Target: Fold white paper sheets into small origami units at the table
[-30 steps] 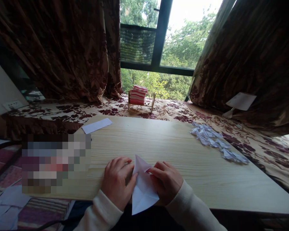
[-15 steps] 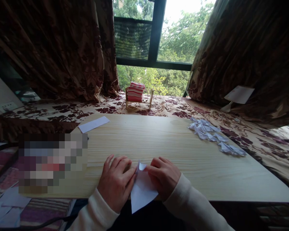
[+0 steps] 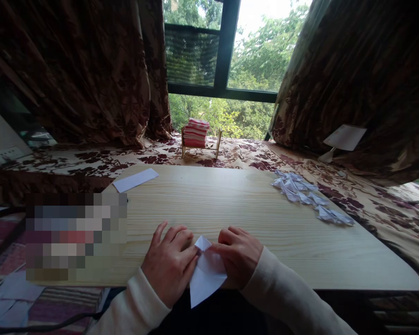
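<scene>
A partly folded white sheet of paper (image 3: 208, 277) lies at the front edge of the table, its lower corner hanging past the edge. At its top is a small diamond-shaped fold (image 3: 203, 243). My left hand (image 3: 171, 260) holds the paper's left side with the thumb near the fold, while its other fingers rest curved on the tabletop. On the right side, my right hand (image 3: 238, 256) is closed at the paper, its index finger and thumb by the fold. The tips of its other fingers are curled under and hidden.
Several folded white paper pieces (image 3: 300, 191) are heaped at the table's right edge. A flat white paper strip (image 3: 136, 180) lies at the back left of the wooden table (image 3: 212, 200). Beyond stands a small rack (image 3: 218, 143) with folded red-striped cloths (image 3: 196, 133). A blurred patch covers the left side.
The paper's top flap, raised and curled before, now lies flat as a small diamond. Both hands have stayed nearly in place beside it.
</scene>
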Available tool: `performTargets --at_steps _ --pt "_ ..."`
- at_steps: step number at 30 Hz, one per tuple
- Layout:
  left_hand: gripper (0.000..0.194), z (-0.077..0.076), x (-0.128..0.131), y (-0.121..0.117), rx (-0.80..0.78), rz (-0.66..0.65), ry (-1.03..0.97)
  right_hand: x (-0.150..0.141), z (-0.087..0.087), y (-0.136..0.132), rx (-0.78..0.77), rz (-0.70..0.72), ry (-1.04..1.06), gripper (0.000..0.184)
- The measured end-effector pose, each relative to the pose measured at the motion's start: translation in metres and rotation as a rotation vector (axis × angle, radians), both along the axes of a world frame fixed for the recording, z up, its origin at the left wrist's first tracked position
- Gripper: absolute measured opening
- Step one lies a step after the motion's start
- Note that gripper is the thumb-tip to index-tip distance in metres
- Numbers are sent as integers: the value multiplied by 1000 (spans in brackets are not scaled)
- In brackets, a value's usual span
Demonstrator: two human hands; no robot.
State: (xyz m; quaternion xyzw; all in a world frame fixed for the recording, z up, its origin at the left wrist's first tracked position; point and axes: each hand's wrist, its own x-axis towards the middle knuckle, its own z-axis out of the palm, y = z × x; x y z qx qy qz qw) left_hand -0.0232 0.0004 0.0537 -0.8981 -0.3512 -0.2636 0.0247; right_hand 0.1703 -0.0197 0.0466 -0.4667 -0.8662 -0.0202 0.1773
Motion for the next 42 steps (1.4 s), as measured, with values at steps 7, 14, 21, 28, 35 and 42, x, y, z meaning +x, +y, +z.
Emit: performTargets --at_steps 7,14,21,28,35,42 --pt "21 -1 1 -12 -48 19 -12 0 7 2 -19 2 -75 20" --pt "33 -16 5 -29 -14 11 -77 -1 3 -5 -63 -20 -61 23" --pt "36 -14 -1 -29 15 -5 57 1 5 0 -114 -28 -22 28" --pt "36 -12 -3 -29 22 -3 56 15 -1 1 -115 12 173 28" --pt "35 -14 -5 -29 9 -21 2 7 13 3 -130 -19 315 26" --pt "39 -1 -13 -26 51 2 -109 -5 12 5 -119 9 122 25"
